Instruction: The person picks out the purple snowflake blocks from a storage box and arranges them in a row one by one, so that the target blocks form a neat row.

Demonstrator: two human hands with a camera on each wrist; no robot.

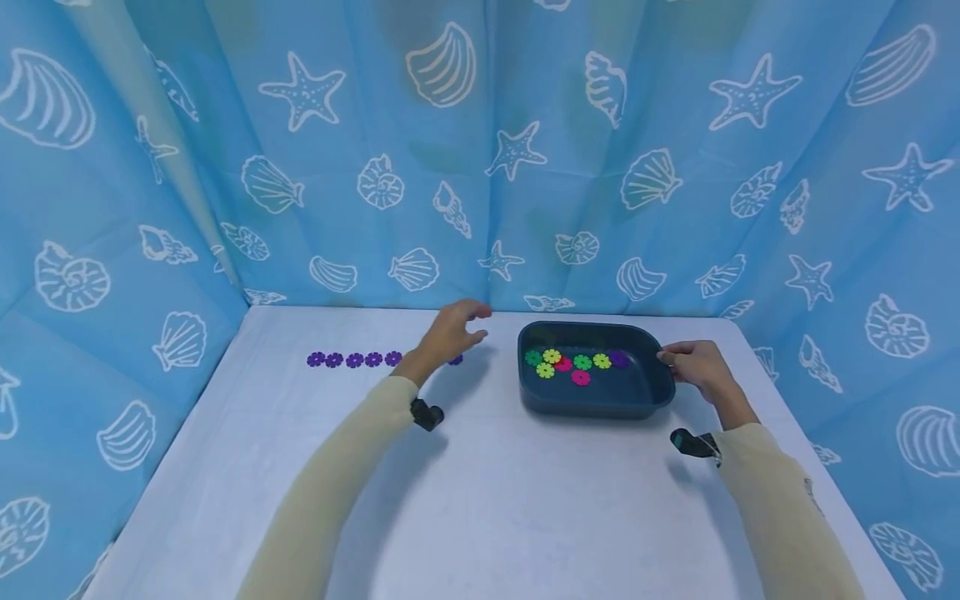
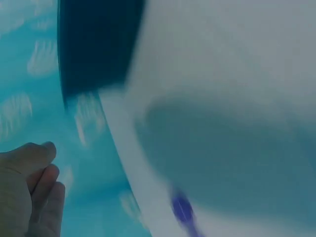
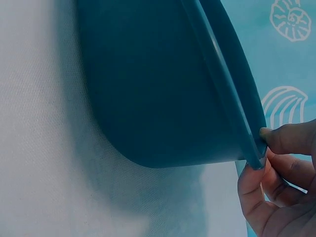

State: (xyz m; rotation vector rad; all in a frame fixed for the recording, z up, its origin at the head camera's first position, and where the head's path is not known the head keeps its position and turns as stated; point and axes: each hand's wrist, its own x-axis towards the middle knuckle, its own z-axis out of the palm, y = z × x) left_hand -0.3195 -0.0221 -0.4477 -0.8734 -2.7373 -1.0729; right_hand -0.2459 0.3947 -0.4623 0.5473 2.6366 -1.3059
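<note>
A dark blue-grey plastic tub [image 1: 592, 408] stands on the right part of the table. Several flower-shaped discs lie inside: yellow [image 1: 545, 370], green [image 1: 582, 362], pink [image 1: 581, 377] and purple [image 1: 618, 359]. My right hand [image 1: 701, 367] pinches the tub's right rim between thumb and fingers, as the right wrist view [image 3: 281, 173] confirms. Left of the tub, my left hand [image 1: 450, 333] hovers with thumb and fingers apart, holding nothing visible. Beneath and beside it runs a row of purple flower-shaped discs [image 1: 354, 360], partly hidden by the left wrist.
A white cloth covers the table [image 1: 510, 508]. Blue curtains [image 1: 420, 167] printed with white shells and starfish hang behind and on both sides. Each wrist carries a small black camera [image 1: 427, 414].
</note>
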